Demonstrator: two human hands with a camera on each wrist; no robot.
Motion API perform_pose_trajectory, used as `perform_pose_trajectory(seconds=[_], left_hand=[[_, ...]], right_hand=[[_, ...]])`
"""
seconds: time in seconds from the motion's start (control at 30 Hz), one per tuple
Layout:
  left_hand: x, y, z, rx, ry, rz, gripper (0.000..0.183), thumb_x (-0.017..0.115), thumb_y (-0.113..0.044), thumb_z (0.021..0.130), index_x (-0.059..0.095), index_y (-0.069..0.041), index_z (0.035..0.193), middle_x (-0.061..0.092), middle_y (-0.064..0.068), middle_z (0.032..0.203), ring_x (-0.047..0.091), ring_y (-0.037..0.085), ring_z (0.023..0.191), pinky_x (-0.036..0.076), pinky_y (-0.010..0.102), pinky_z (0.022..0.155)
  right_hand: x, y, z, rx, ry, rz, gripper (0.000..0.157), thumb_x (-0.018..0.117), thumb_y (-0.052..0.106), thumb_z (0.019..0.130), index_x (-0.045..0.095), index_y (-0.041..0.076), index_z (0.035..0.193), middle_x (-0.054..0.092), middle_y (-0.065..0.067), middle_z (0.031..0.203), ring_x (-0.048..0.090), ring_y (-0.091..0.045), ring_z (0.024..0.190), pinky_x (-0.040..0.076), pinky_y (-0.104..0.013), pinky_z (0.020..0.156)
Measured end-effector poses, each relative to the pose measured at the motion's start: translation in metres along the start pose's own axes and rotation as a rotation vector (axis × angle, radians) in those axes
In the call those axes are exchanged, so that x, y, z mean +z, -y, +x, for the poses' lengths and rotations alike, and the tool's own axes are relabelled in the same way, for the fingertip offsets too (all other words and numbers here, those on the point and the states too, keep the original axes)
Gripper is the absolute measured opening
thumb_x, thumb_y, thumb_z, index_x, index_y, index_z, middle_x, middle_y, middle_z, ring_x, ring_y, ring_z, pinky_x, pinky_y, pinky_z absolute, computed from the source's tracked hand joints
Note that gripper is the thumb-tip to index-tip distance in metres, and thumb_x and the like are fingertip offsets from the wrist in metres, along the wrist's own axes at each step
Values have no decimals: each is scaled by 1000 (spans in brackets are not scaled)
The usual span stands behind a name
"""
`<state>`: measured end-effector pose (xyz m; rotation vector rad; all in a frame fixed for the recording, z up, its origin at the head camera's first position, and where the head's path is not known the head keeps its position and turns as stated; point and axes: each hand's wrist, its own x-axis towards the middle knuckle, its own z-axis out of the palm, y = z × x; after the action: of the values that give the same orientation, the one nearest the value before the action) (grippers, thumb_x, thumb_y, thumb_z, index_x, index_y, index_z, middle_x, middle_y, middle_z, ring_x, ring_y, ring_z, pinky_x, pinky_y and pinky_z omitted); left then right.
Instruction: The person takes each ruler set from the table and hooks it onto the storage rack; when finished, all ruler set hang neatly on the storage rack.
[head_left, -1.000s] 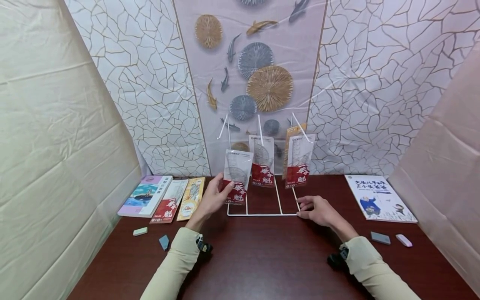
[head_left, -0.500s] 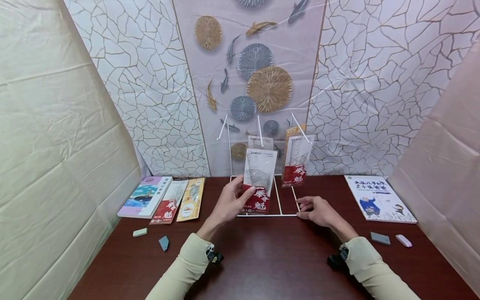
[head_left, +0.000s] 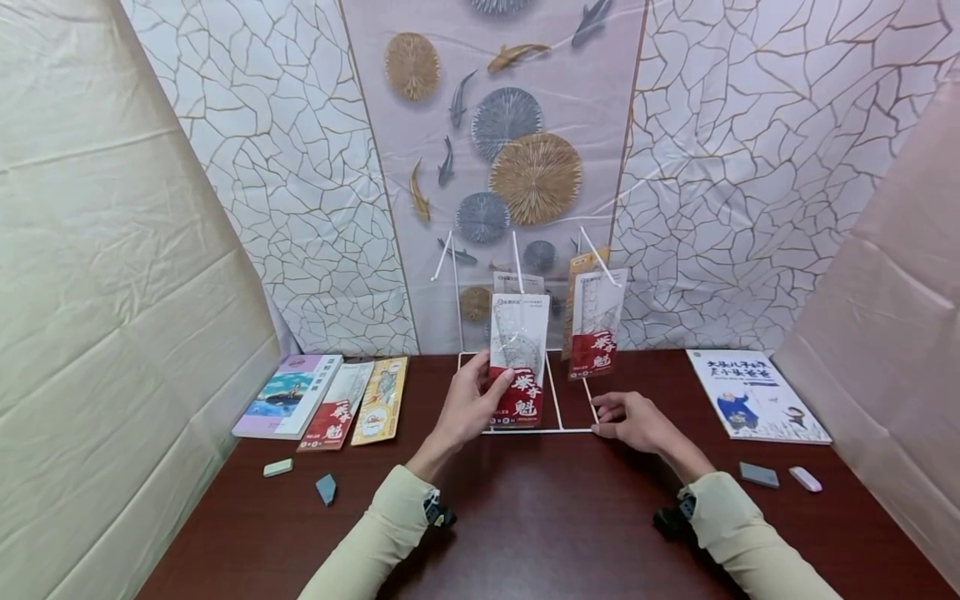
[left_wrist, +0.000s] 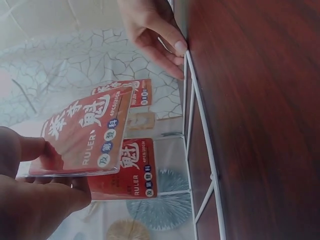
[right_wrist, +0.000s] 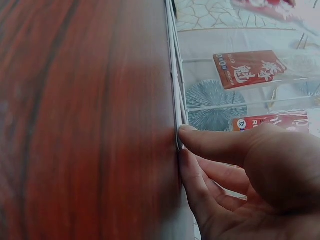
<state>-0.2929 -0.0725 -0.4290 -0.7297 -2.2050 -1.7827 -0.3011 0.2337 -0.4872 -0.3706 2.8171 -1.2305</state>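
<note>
My left hand [head_left: 471, 404] holds a clear-and-red ruler set pack [head_left: 519, 358] upright by its lower left side, thumb in front. The pack's top edge is at the tip of the middle hook [head_left: 517, 260] of a white wire display rack [head_left: 577, 431]; whether the hook passes through it I cannot tell. Behind it, another ruler pack [left_wrist: 142, 170] is mostly hidden in the head view. On the right hook hangs a ruler pack [head_left: 596, 325] in front of a yellow pack [head_left: 577, 275]. My right hand [head_left: 637, 423] pinches the rack's front right corner between thumb and fingers.
The left hook [head_left: 442, 257] bears nothing. At left lie a book [head_left: 288, 392], a red ruler pack [head_left: 337, 408], a yellow pack [head_left: 380, 400] and two erasers [head_left: 278, 467]. At right are a white book [head_left: 757, 396], a grey eraser [head_left: 759, 475] and a pink-white one [head_left: 806, 479].
My left hand has carried the ruler pack rightward, from below the left hook to the middle hook, then slightly left. The right hand keeps its place on the rack corner.
</note>
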Motion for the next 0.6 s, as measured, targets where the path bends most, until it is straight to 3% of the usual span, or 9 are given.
perform_pose_trajectory(seconds=[0.3,0.6], left_hand=[[7,12,19,-31,-43,5,25,61,-20,101,60,-12,125,74,16,108,73,23,97,61,31,77],[4,23,24,-38,-53,-29,29,62,-20,100,59,-8,127,72,22,111,70,37,102,60,35,83]], right_hand=[[1,-1,1,1,8,8,49,80,15,85,64,-2,128,71,-12,100,66,-20,92,51,-23,75],[0,-3,1,-8,4,15,49,80,14,85,64,-3,128,71,-12,100,67,-20,92,51,-21,73]])
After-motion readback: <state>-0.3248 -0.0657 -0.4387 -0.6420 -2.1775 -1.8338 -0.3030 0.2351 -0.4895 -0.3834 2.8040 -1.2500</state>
